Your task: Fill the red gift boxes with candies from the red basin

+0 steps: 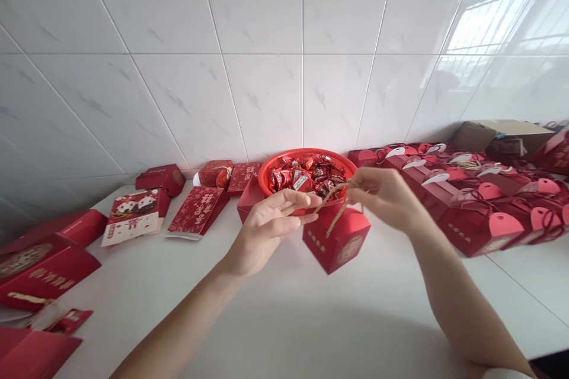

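A small red gift box (336,243) with gold print is in the middle, one corner turned towards me. From its top comes a gold twisted cord (336,220). My right hand (377,192), above the box's right side, is closed in a pinch on this cord. On the left, my left hand (273,225) has its fingers stretched out, its fingertips by the loop of the cord. Whether the box hangs or rests on the table, I cannot tell. Just behind both hands is a red plastic basket (265,173) full of red-wrapped candies (306,176).
Many red gift boxes (466,222) with cords stand in rows at the right, before a cardboard box (475,135). Flat red packets (195,210), a panda-printed card (133,213) and larger red boxes (48,266) lie left on the white table (284,320). A tiled wall (262,95) bounds the back.
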`<state>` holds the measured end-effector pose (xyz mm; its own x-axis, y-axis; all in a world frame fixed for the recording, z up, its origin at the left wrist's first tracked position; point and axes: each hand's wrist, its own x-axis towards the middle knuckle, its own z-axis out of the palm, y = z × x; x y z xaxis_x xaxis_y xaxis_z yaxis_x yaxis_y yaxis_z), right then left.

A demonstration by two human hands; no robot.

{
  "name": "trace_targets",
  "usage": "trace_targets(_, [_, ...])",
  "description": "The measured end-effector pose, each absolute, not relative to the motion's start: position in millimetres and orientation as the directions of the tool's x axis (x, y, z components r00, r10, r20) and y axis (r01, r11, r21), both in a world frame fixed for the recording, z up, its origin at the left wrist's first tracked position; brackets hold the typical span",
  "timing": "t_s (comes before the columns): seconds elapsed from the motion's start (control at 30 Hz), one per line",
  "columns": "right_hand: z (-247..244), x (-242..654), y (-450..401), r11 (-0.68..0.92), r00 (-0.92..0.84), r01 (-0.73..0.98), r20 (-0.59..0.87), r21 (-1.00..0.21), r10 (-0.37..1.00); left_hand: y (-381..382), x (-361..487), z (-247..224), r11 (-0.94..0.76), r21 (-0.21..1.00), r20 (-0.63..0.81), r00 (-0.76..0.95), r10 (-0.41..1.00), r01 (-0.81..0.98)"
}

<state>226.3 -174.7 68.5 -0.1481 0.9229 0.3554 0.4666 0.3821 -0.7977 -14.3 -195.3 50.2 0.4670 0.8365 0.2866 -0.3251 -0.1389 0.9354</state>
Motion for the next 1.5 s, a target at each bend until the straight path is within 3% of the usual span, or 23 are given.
trace_targets(0.17, [75.5,283.9,-146.7,0.31,0.049,0.439,0.367,-0.844,0.929,-179.0,1.5,21.7,-0.085,0.992,0.123,0.5,0.858,-0.098])
trace_targets(0.27, [57.8,313.0,-112.3,0.295,0.119,0.424,0.375,-0.856,0.919,-173.4,17.3,-8.0,0.012,0.999,0.018,0.556,0.831,-0.051])
trace_targets(0.5, [12.7,351.5,-37.5,0.09,0.374,0.645,0.417,-0.758,0.828,-175.7,37.4,-77.6,0.173,0.984,-0.167,0.602,0.781,0.049])
trace_targets(0.9, [-23.6,350.8,-26.0,-0.043,0.273,0.825,0.33,-0.564,0.904,-171.3,33.6,-90.6,0.16,0.982,-0.189,0.652,0.735,0.104])
trace_targets(1.2, [-33.1,318.8,-8.3,-0.278,0.413,0.868,0.287,-0.412,0.864,-171.9,33.5,-94.2,0.15,0.983,-0.183,0.652,0.736,0.107])
trace_targets(1.5, [-36.9,286.5,-10.7,-0.379,0.462,0.878,0.316,-0.292,0.828,-171.1,34.0,-94.8,0.141,0.982,-0.187,0.648,0.738,0.124])
